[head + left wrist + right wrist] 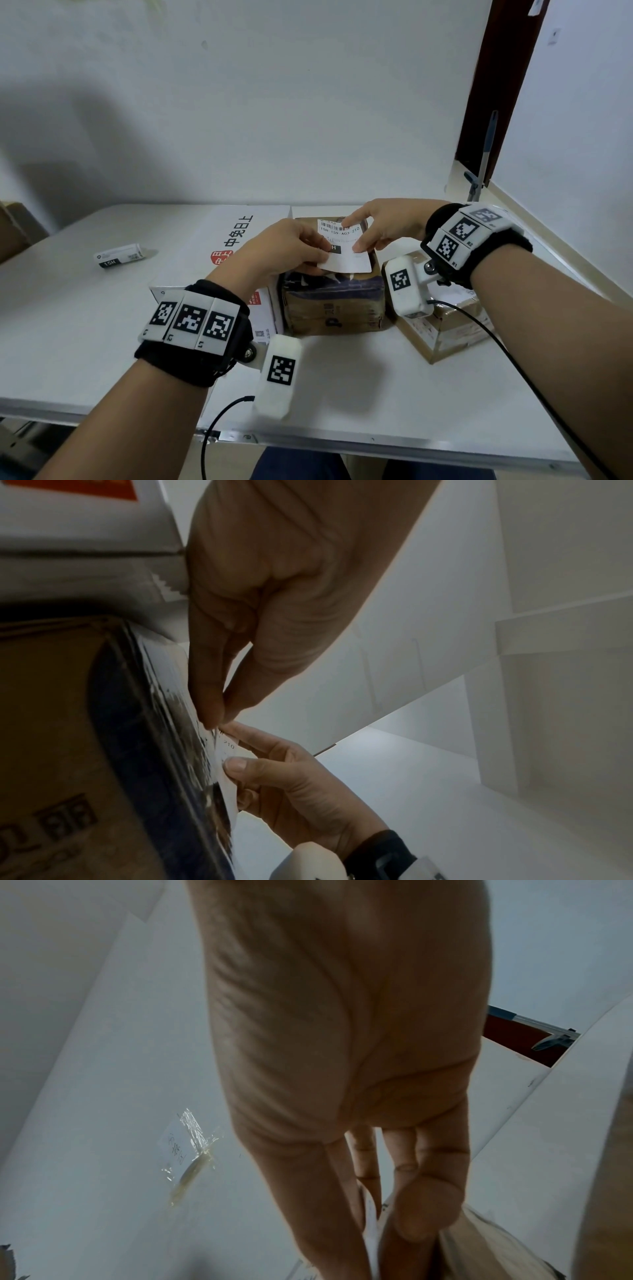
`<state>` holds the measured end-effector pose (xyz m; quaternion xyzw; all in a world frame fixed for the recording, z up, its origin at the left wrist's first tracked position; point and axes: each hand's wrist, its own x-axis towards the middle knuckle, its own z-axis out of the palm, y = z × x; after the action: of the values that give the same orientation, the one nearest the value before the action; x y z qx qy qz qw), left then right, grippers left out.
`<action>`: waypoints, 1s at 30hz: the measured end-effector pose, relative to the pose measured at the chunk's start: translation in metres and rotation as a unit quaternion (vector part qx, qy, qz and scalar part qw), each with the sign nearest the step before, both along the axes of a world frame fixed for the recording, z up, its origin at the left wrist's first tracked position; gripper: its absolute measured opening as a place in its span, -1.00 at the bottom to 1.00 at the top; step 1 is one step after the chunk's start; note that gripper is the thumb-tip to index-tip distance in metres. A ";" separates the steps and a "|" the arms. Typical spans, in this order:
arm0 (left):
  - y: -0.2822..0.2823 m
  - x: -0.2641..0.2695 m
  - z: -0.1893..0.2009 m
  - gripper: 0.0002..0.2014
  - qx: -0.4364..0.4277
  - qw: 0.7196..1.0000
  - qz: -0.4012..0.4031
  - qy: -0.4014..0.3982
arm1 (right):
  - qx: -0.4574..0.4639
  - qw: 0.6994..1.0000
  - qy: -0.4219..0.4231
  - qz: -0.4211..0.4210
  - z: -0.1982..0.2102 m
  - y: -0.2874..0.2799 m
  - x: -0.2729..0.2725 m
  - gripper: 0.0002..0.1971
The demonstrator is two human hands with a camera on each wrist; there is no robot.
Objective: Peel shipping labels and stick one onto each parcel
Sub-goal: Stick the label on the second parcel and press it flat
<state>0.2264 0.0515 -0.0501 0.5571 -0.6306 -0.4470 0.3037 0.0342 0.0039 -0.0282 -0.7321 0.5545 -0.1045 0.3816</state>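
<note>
Both hands pinch one shipping label [344,248] at the centre of the head view. The left hand [289,248] has its grip on the label's left edge, thumb and fingertip closed on the paper, and the right hand [383,224] grasps the right edge, forefinger near the barcode and thumb lower down. The label sits between the two grips, just above the top of the brown parcel [334,301] in the middle of the frame (whether any part already touches the cardboard, I cannot tell).

So this label looks peeled but not yet pressed flat. I see no fresh label on the white box [222,246] to the left, and the smaller brown parcel [445,325] at the right is largely hidden by the right wrist, so I cannot tell for that one; most of the job probably remains. A roll of labels [119,255] lies well apart at the left of the bench [376,394].
</note>
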 end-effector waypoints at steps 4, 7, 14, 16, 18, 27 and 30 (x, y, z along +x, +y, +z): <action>0.001 0.000 -0.001 -0.79 -0.002 1.000 -0.001 -0.003 | -0.002 1.000 0.012 -0.001 0.000 0.001 0.000 -0.36; 0.001 0.000 -0.001 -0.79 -0.001 1.000 -0.001 -0.008 | -0.001 1.000 0.020 -0.001 0.000 0.001 0.001 -0.36; -0.001 0.000 -0.001 -0.80 0.004 0.999 -0.013 -0.031 | -0.004 0.999 0.033 0.001 0.000 0.001 0.001 -0.36; -0.001 -0.001 -0.001 -0.81 0.006 0.999 -0.016 -0.043 | -0.006 0.999 0.039 0.000 -0.001 0.000 0.002 -0.35; 0.000 -0.002 -0.001 -0.81 0.004 0.999 -0.016 -0.052 | -0.008 0.999 0.043 -0.001 -0.002 0.000 0.002 -0.35; 0.001 -0.007 0.000 -0.82 -0.005 0.995 -0.021 -0.098 | -0.019 0.998 0.066 0.005 -0.004 0.000 0.004 -0.33; 0.002 -0.008 0.001 -0.82 -0.005 0.993 -0.030 -0.113 | -0.018 0.997 0.071 0.004 -0.004 0.000 0.005 -0.32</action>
<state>0.2188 0.0532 -0.0488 0.5840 -0.6791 -0.3868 0.2194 0.0388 0.0034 -0.0324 -0.7466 0.5755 -0.0606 0.3282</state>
